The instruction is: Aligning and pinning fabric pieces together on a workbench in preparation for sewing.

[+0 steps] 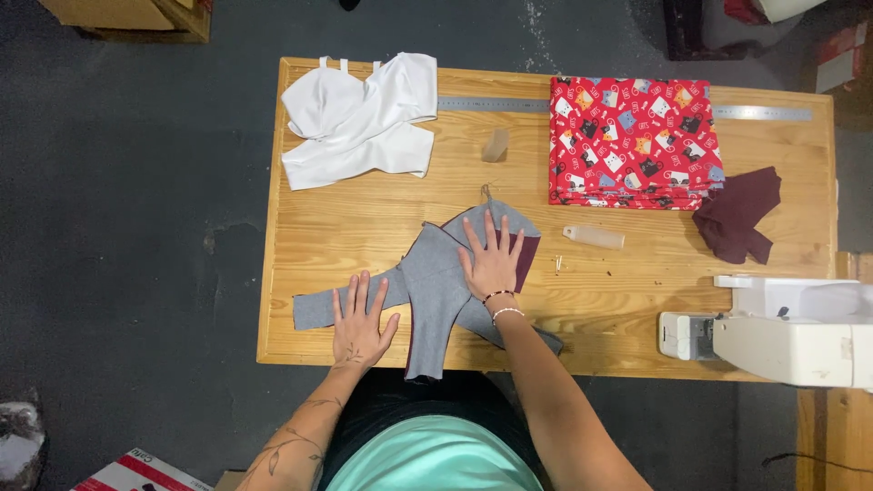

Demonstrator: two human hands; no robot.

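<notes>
- Wooden worktop (318,209): grey garment piece (435,282) lies flat near its near edge, maroon layer beneath, unsewn by the look of it.
- Sewing machine (782,332) waits at right.
- Left hand (359,320), fingers spread, presses the left sleeve.
- Right hand (493,259), spread flat, smooths the middle.

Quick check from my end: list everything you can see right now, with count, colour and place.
wooden table: one, light wood, centre
grey fabric piece: one, grey with maroon underside, front of table
white garment: one, white, far left
patterned fabric stack: one, red with cat print, far right
maroon scrap: one, right of stack
metal ruler: one, silver, far edge
translucent block: one, pale, centre
beige tube: one, mid table
sewing machine: one, white, right
left hand: flat on grey fabric
right hand: flat on grey fabric
</notes>
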